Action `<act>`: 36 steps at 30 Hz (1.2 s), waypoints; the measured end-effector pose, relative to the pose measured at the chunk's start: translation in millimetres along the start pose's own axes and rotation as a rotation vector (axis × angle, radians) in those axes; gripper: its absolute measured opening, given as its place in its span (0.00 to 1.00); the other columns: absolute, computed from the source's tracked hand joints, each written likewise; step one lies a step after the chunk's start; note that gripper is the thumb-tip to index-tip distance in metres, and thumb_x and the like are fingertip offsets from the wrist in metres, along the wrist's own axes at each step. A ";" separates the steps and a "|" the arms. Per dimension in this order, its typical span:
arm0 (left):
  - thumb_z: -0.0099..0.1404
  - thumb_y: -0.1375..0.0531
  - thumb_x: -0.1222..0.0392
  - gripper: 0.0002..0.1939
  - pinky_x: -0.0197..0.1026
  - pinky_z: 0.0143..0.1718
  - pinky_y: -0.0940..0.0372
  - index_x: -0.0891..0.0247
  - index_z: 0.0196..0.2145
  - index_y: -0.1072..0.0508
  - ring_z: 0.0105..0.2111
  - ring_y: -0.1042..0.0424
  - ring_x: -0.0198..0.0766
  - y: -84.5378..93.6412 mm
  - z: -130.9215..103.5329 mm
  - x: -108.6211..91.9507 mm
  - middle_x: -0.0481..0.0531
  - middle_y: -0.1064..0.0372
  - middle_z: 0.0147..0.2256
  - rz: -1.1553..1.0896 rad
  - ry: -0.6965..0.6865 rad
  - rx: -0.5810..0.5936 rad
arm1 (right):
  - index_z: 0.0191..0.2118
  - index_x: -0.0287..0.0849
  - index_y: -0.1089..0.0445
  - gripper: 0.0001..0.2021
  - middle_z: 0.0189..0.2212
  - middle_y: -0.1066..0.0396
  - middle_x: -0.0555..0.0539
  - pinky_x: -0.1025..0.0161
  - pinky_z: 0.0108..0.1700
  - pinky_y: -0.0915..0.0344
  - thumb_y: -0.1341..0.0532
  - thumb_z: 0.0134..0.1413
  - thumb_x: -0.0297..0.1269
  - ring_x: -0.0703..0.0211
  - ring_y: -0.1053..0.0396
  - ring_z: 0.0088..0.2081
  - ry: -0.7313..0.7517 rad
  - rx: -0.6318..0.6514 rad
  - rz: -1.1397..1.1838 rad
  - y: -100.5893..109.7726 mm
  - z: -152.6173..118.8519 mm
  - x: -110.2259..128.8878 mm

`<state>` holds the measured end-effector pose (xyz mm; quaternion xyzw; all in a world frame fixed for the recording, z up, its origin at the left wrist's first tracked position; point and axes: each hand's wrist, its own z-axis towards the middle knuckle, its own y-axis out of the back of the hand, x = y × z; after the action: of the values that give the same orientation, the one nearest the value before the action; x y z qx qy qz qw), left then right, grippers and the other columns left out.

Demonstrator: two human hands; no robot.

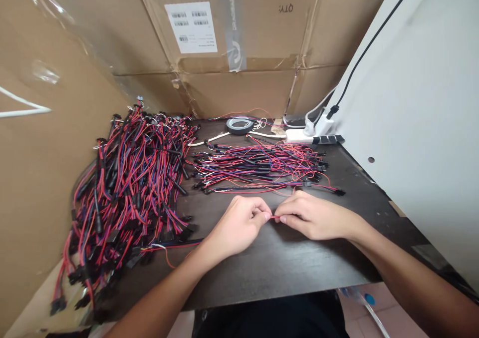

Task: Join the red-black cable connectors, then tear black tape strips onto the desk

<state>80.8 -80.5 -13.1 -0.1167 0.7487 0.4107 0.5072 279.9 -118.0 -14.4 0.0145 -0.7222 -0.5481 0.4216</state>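
Between my two hands a short stretch of thin red wire (pixel 275 217) shows, low over the dark table. My left hand (pixel 241 223) pinches it at the left with thumb and forefinger. From the right, my right hand (pixel 312 215) grips the same wire close by, fingers curled; the rest of it is hidden in the hands. Beyond them lies a row of red, blue and black wire harnesses (pixel 258 163) with dark connectors. One more wire harness (pixel 179 244) runs under my left forearm, with loose white and orange ends at its left.
A large heap of wire harnesses (pixel 130 178) covers the table's left side. At the back are a roll of black tape (pixel 240 125) and a white power strip (pixel 299 136) with plugs. Cardboard (pixel 243 93) closes off the back and left; a white panel (pixel 411 103) stands at right.
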 end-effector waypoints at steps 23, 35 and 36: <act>0.68 0.49 0.64 0.09 0.34 0.31 0.44 0.63 0.34 0.29 0.29 0.35 0.33 3.4 -6.5 0.5 0.46 0.32 0.27 0.130 -0.071 0.069 | 0.29 0.35 0.25 0.12 0.19 0.33 0.51 0.67 0.28 0.48 0.46 0.58 0.28 0.67 0.43 0.21 0.025 -0.139 0.210 1.7 6.9 1.2; 0.59 0.43 0.75 0.10 0.34 0.30 0.45 0.66 0.26 0.25 0.28 0.35 0.32 5.5 -3.5 -5.0 0.47 0.32 0.26 0.051 -0.042 0.049 | 0.30 0.36 0.26 0.11 0.24 0.27 0.48 0.66 0.33 0.46 0.45 0.57 0.26 0.65 0.38 0.24 0.047 -0.031 0.170 0.5 6.7 3.9; 0.59 0.42 0.75 0.10 0.34 0.29 0.45 0.66 0.26 0.25 0.27 0.36 0.32 5.5 -3.7 -5.1 0.46 0.32 0.26 0.040 -0.025 0.051 | 0.29 0.36 0.26 0.11 0.22 0.29 0.49 0.66 0.32 0.47 0.45 0.56 0.24 0.66 0.39 0.23 0.052 -0.021 0.171 0.2 7.1 4.4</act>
<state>77.4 -81.0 -5.5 -0.0834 0.7548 0.4029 0.5109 272.7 -114.5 -12.0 -0.0372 -0.7039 -0.5170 0.4856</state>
